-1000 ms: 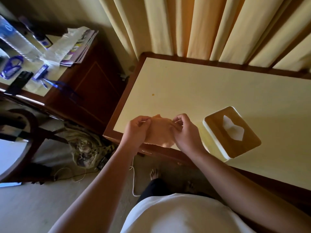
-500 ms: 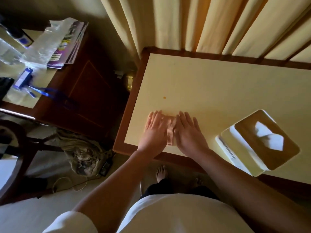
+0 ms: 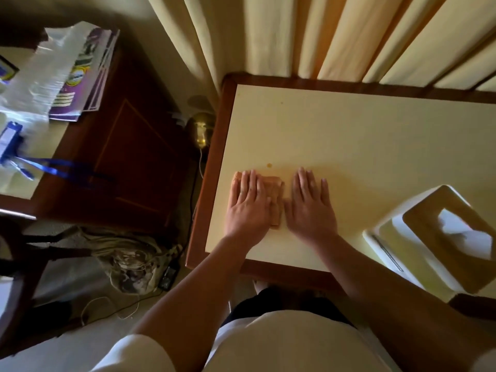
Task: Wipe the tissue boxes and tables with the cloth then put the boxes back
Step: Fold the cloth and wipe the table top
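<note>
Presses one folded tan cloth [image 3: 275, 196] onto the cream surface [image 3: 349, 135] under the left hand [image 3: 248, 208], fingers straight and gripping nothing. Rests the right hand [image 3: 311, 210], equally flat and released, on bare surface just beside the cloth's right edge, with the cloth's long axis running straight away from the body. Places the single tissue box [image 3: 440, 237] to the right of both hands, near the front edge, set at an angle, nearer the right hand.
</note>
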